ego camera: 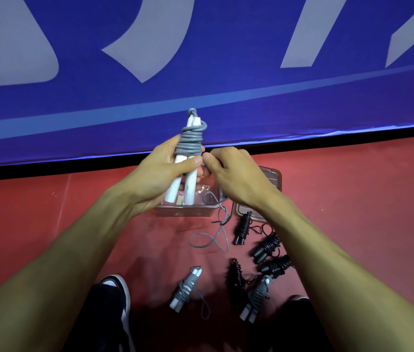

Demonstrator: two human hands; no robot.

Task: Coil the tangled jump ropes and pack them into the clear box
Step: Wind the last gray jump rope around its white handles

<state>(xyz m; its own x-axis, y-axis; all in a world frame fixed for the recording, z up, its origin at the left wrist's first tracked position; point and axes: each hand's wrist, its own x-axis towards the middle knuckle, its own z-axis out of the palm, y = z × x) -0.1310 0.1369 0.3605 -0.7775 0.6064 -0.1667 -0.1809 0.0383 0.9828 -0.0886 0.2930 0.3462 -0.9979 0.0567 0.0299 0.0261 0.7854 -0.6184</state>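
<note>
Winding a grey jump rope [191,142], frame centre.
Left hand [161,174] grips its white handles [184,182]; right hand [235,171] pinches the cord just beside, above the clear box [184,210].

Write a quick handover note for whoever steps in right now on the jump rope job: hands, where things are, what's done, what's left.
Left hand grips the white-handled rope, grey cord partly wound.
Right hand pinches the loose grey cord, which trails to the floor.
Clear box sits on the red floor, no coiled rope seen inside.
Done: two grey bundles and four black bundles lie coiled nearby.
Left: finish winding, pack all.
</note>
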